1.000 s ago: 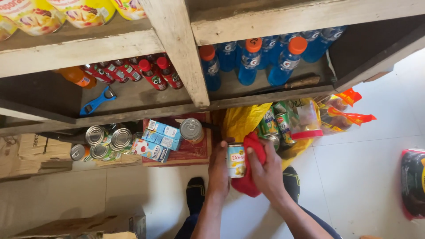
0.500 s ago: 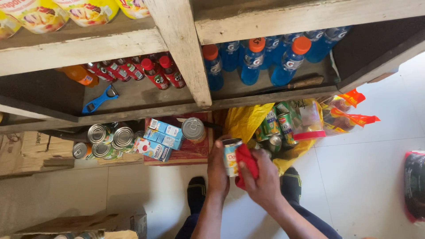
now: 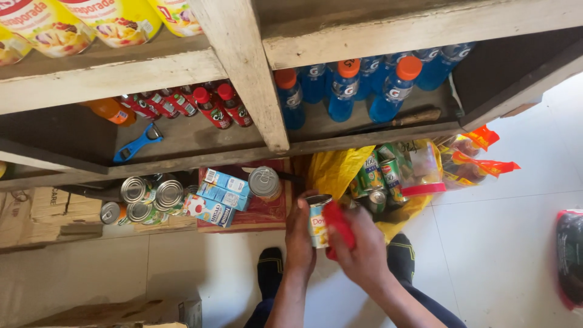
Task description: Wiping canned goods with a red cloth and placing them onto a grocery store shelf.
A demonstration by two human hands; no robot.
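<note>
- Since the frame 0.5 s earlier, both hands have shifted little: the tin can [image 3: 317, 220] remains upright between them, and the red cloth [image 3: 337, 227] now lies pressed along the can's right side.
- Left hand [image 3: 299, 234]: fingers curled around the can's left wall, holding it steady above the floor [image 3: 498, 243].
- Right hand [image 3: 358, 249]: fingers closed on the red cloth, pinching it against the can.
- Step in hand, as judged: wiping the can's wall with the cloth while the left hand braces it.
- Next move, as judged, calls for turning the can in the left hand so an unwiped face meets the cloth, keeping the grip firm.
- Just beyond the hands: a yellow bag [image 3: 334, 173] holding more cans, touching the can's far side or just behind it; exact contact cannot be told.
- To the left: 1 loose can [image 3: 265, 182] on a red tray [image 3: 261, 214], blue cartons [image 3: 221, 187], and a cluster of cans [image 3: 146, 197].
- Above: the wooden shelf [image 3: 182, 143] carries blue bottles [image 3: 346, 91] and red bottles [image 3: 212, 104].
</note>
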